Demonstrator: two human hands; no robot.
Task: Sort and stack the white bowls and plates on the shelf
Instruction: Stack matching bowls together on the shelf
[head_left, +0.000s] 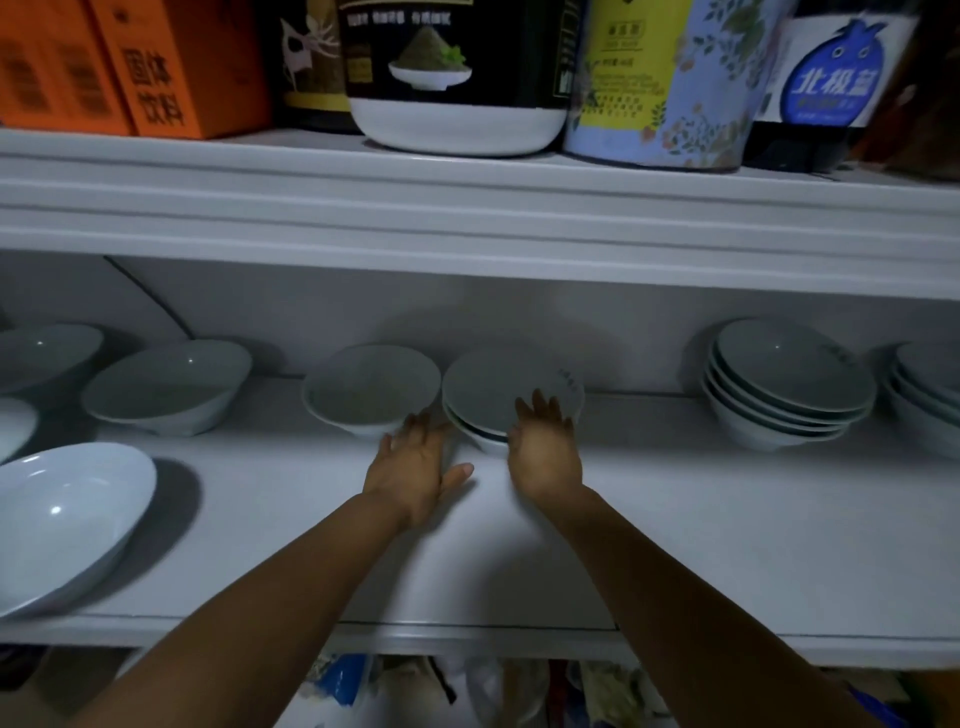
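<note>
Two white shelves fill the view. The upper shelf (467, 208) carries packaged goods, all cut off by the top edge: two orange boxes (156, 67), one black-and-white tub (457, 78), one floral tin (670, 88) and one blue-labelled bottle (831, 88). The lower shelf (701, 519) holds the white bowls: five singles and three stacks.

Singles:
- a large bowl (67, 519) at front left, cut off by the frame
- a left bowl (166, 387) behind it
- two edge bowls (41, 353), only partly in view
- a centre bowl (371, 389)

Stacks:
- a centre stack (498, 395), just beside the centre bowl
- a right stack (789, 384), seemingly five bowls, though dim light blurs the rims
- an edge stack (930, 384), cut off at the right

Both hands hold nothing. The left hand (415, 467) lies flat, fingers straight, with its tips at the foot of the centre bowl. The right hand (545, 452) has its fingers extended over the front rim of the centre stack. Motion blur hides any contact. Below the lower shelf, bagged items are too dark to identify.
</note>
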